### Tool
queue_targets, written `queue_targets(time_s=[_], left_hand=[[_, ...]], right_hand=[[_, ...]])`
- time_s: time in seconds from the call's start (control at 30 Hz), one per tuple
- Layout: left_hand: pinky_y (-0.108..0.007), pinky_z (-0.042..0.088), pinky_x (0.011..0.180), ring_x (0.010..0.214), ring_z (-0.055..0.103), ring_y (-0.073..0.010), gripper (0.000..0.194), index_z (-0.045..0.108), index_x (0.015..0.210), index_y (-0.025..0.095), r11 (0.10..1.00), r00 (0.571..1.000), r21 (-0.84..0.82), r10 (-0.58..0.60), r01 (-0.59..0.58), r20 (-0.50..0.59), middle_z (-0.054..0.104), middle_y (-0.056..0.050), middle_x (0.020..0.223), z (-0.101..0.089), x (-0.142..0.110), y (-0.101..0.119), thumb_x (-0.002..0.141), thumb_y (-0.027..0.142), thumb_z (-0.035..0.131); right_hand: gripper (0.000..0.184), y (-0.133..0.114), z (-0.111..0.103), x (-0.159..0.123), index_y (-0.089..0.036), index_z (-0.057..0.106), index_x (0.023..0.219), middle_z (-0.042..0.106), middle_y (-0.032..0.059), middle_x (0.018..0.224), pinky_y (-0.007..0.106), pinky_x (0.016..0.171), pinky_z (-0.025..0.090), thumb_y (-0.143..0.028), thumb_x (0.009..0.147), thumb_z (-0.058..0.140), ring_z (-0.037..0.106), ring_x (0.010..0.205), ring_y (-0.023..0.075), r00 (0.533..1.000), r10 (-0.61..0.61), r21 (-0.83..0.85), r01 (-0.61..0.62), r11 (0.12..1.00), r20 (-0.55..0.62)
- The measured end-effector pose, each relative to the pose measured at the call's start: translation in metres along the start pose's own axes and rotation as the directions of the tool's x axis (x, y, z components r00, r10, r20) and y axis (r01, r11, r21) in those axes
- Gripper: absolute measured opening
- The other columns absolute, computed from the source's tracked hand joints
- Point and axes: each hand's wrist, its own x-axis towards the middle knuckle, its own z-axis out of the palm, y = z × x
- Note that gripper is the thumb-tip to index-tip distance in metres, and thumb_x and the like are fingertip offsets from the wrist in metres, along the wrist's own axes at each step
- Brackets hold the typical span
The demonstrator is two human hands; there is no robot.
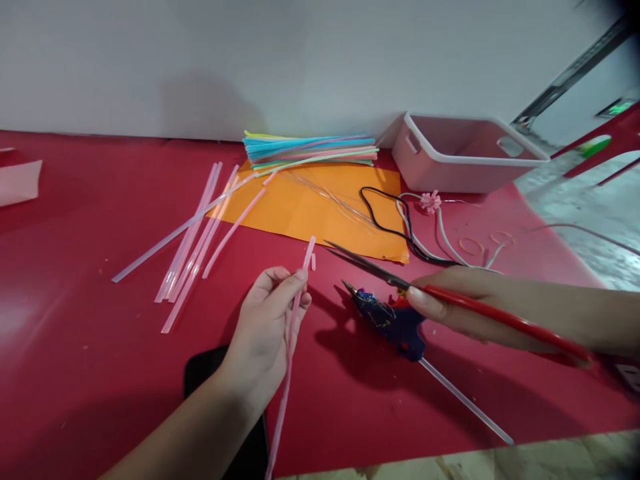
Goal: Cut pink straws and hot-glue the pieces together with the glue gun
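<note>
My left hand [273, 313] pinches a long pink pipe cleaner [283, 400] between thumb and fingers, its top end sticking up past the thumb. Beside that tip shows a short pink cut piece [313, 262]. Scissors [373, 269] with red handles are gripped in my right hand [450, 300]; their dark blades point left toward the pipe cleaner, slightly apart and not touching it. Under the right hand lies a dark blue hot glue gun [387, 317], with a clear glue stick [467, 400] coming out of its rear. A black phone-like object [203, 367] is partly hidden by my left forearm.
Pink translucent strips [193, 247] lie at left. Behind, a bundle of coloured pipe cleaners [310, 148] rests by an orange sheet [310, 207]. A pink bin [465, 167] stands at back right, near a pink pompom-like piece [431, 202] and a black cord [383, 223].
</note>
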Motion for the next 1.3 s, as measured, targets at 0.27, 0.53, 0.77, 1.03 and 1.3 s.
queue_targets(time_s=[0.27, 0.53, 0.77, 1.03, 1.3], left_hand=[[-0.017, 0.05, 0.071, 0.062, 0.055, -0.0056, 0.022, 0.059, 0.073, 0.019, 1.0, 1.0, -0.007, -0.018, 0.018, 0.024, 0.058, 0.006, 0.068, 0.0, 0.0, -0.002, 0.073, 0.014, 0.08], [-0.017, 0.05, 0.07, 0.062, 0.054, -0.0056, 0.021, 0.06, 0.073, 0.018, 1.0, 1.0, -0.001, -0.018, 0.018, 0.025, 0.057, 0.006, 0.068, -0.001, -0.001, -0.003, 0.073, 0.017, 0.081], [-0.016, 0.05, 0.069, 0.061, 0.054, -0.0054, 0.021, 0.058, 0.072, 0.018, 1.0, 0.999, -0.003, -0.021, 0.021, 0.032, 0.057, 0.006, 0.067, 0.0, -0.001, -0.003, 0.076, 0.015, 0.079], [-0.015, 0.052, 0.072, 0.063, 0.056, -0.0043, 0.022, 0.057, 0.073, 0.018, 0.999, 0.999, 0.02, -0.037, 0.037, 0.011, 0.057, 0.007, 0.068, -0.002, -0.002, -0.004, 0.077, 0.016, 0.078], [-0.015, 0.053, 0.069, 0.061, 0.057, -0.0042, 0.022, 0.057, 0.074, 0.018, 0.999, 1.0, 0.035, -0.031, 0.031, -0.005, 0.058, 0.007, 0.066, -0.001, 0.0, -0.005, 0.077, 0.015, 0.078]], right_hand=[[0.066, -0.003, 0.006, 0.009, -0.018, 0.054, 0.064, 0.05, 0.0006, 0.058, 0.024, 0.045, 0.033, -0.078, 0.087, 0.036, 0.044, 0.05, 0.0125, 0.978, -0.044, 0.081, 0.028, 0.996, 0.205], [0.062, 0.001, 0.01, 0.014, -0.019, 0.045, 0.062, 0.037, -0.003, 0.055, 0.022, 0.042, 0.026, -0.076, 0.087, 0.04, 0.033, 0.048, 0.0091, 0.976, -0.104, 0.073, 0.092, 0.993, 0.192], [0.061, 0.001, 0.013, 0.016, -0.019, 0.049, 0.06, 0.042, -0.0021, 0.054, 0.022, 0.041, 0.028, -0.072, 0.089, 0.043, 0.035, 0.046, 0.0092, 0.977, -0.13, 0.086, 0.117, 0.989, 0.167], [0.064, 0.003, 0.013, 0.018, -0.019, 0.05, 0.059, 0.041, -0.0027, 0.053, 0.022, 0.041, 0.025, -0.076, 0.086, 0.044, 0.035, 0.046, 0.0086, 0.982, -0.098, 0.105, 0.082, 0.991, 0.163], [0.064, 0.005, 0.01, 0.015, -0.019, 0.05, 0.064, 0.045, 0.0, 0.058, 0.025, 0.047, 0.03, -0.078, 0.086, 0.038, 0.039, 0.051, 0.0112, 0.981, -0.035, 0.008, 0.034, 0.999, 0.189]])
